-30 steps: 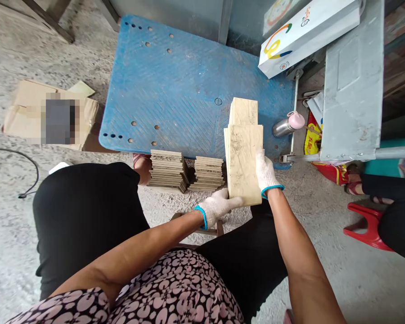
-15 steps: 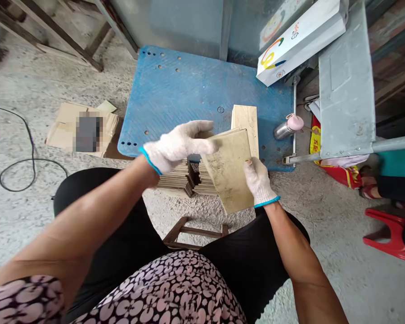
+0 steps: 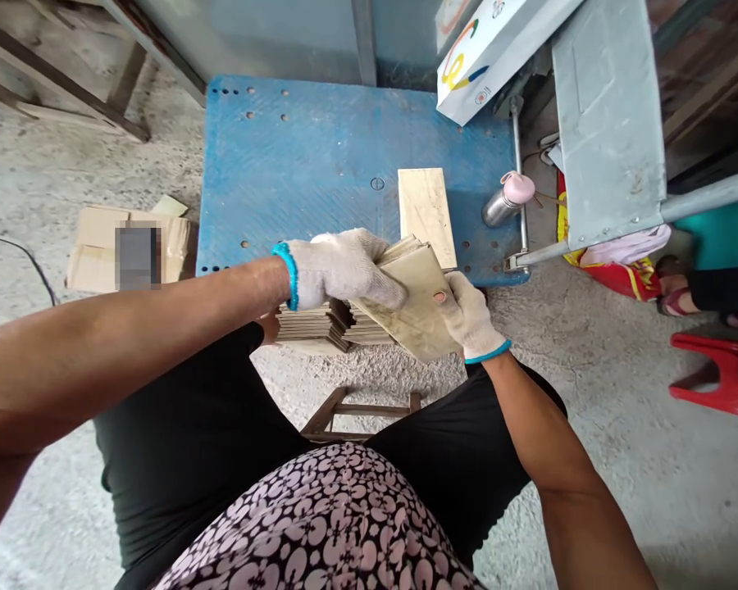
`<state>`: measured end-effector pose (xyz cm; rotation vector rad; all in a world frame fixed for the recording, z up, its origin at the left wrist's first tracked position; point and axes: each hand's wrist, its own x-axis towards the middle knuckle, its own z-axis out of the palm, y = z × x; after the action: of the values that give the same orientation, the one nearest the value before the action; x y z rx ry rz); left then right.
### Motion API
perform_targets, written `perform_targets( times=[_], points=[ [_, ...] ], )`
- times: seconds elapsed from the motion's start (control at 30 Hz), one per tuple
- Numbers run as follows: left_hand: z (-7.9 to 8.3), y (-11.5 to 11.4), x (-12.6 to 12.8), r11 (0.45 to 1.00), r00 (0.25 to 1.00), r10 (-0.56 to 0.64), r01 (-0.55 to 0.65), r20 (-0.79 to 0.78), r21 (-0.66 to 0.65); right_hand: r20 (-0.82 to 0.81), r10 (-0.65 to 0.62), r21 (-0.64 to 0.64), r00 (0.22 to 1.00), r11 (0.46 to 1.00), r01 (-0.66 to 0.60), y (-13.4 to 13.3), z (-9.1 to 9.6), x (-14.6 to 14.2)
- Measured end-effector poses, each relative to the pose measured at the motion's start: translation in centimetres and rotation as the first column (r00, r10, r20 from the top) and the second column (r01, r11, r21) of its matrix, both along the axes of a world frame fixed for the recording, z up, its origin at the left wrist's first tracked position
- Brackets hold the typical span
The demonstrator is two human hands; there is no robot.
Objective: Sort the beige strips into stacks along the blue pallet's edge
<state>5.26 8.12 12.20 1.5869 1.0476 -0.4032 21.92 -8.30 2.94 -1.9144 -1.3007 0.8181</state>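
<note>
Both my hands wear white knit gloves with blue cuffs. My right hand (image 3: 471, 315) grips the right edge of a thin stack of beige tiles (image 3: 415, 315), tilted down toward me. My left hand (image 3: 341, 269) lies across the top of that same stack, fingers wrapped over its far-left edge. Below the held stack, two low piles of tiles (image 3: 320, 321) rest on the concrete floor, partly hidden by my hands. One more beige tile (image 3: 426, 205) lies flat on the blue pallet (image 3: 307, 164) just beyond.
A pink-capped steel flask (image 3: 504, 201) lies at the pallet's right edge, beside a grey metal machine (image 3: 603, 123) carrying a white box (image 3: 485, 49). A cardboard box (image 3: 98, 246) sits left. A wooden stool (image 3: 350, 410) stands between my knees. Another person's leg and a red stool (image 3: 713, 377) sit right.
My left hand left the stack's near end, rose, and came down on top of it. The stack tipped from upright to slanted. The camera view shifted slightly.
</note>
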Motion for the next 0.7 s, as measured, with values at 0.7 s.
perform_targets(
  times=[0.7],
  points=[
    [-13.9, -8.1, 8.9, 0.792, 0.87, -0.433, 0.492, -0.235, 0.361, 0.156, -0.291, -0.171, 0.944, 0.933, 0.316, -0.5, 0.5, 7.2]
  ],
)
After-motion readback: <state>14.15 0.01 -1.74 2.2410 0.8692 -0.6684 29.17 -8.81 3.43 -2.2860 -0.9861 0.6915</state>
